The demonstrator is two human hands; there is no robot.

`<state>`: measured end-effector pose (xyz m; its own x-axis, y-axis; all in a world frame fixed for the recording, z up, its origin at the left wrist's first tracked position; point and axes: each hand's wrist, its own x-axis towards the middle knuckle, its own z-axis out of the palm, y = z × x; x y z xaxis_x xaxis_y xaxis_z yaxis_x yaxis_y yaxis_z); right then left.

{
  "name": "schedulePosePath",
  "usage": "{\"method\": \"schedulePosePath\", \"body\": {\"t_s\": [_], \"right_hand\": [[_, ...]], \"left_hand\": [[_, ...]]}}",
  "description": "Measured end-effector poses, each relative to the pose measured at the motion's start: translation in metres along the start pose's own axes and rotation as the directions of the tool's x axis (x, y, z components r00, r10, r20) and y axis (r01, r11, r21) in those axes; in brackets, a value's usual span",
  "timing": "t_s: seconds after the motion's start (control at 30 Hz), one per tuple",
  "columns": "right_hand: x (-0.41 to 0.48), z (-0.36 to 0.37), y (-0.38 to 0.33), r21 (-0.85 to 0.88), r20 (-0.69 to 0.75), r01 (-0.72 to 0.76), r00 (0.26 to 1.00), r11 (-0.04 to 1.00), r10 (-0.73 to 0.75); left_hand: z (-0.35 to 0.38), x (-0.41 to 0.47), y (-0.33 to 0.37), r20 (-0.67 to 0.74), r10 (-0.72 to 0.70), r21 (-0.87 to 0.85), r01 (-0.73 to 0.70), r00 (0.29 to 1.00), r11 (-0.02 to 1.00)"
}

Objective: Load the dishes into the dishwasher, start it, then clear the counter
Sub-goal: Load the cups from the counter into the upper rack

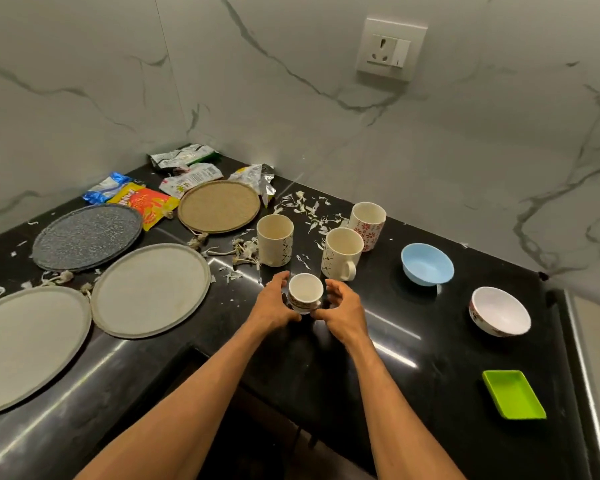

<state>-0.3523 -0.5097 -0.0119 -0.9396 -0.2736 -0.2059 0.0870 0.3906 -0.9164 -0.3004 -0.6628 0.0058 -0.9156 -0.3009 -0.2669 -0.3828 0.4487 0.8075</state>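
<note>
**Item 1. Small cup** (305, 292): white inside, patterned band outside, upright on the black bench (430, 344) near its front edge, between the two hands.

**Item 2. Left hand** (274, 303): fingers curled round the cup's left side, thumb at its foot, gripping it.

**Item 3. Right hand** (343, 311): cupped at the cup's right side with fingers bent and the thumb reaching for the base. Whether it actually touches the cup cannot be told from this angle.

**Item 4. Mugs, three, upright, just behind the cup.**
- Cream mug (275, 244), to the left.
- Handled mug (340, 254), to the right.
- Red-flowered mug (367, 225), behind the handled mug and close against it.

**Item 5. Bowls, two, well apart, to the right.**
- Blue bowl (426, 265).
- White bowl (499, 311), tilted, nearer the bench's right end.

**Item 6. Green tray** (513, 394): rectangular, lying toward the front right.

**Item 7. Plates, four, lying flat at left.**
- Near grey plate (28, 348), edge to edge with the second.
- Second grey plate (149, 291).
- Speckled dark plate (87, 237), behind the grey pair.
- Tan plate (219, 206), behind and further right.

**Item 8. Litter.**
- Snack wrappers (146, 204), crumpled in the back corner.
- White peel scraps (305, 206), strewn among the mugs and plates.

**Item 9. Wall socket** (390, 48): set in the marble wall above.
</note>
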Motion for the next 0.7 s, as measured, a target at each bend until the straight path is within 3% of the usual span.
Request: {"method": "schedulePosePath", "body": {"t_s": [0.27,0.5,0.7], "right_hand": [[0.020,-0.003,0.004,0.012,0.197,0.107,0.975,0.994,-0.107],[0.015,-0.002,0.006,0.101,0.201,0.101,0.972,0.990,-0.120],[-0.003,-0.015,0.010,0.172,0.151,0.048,0.986,0.984,-0.074]], "left_hand": [[0.007,0.013,-0.002,-0.036,0.035,-0.043,-0.036,0.999,0.998],[0.005,0.010,-0.006,-0.069,0.075,-0.062,-0.079,0.995,0.995],[0.007,0.006,-0.003,0.033,0.108,-0.092,-0.104,0.994,0.990]]}}
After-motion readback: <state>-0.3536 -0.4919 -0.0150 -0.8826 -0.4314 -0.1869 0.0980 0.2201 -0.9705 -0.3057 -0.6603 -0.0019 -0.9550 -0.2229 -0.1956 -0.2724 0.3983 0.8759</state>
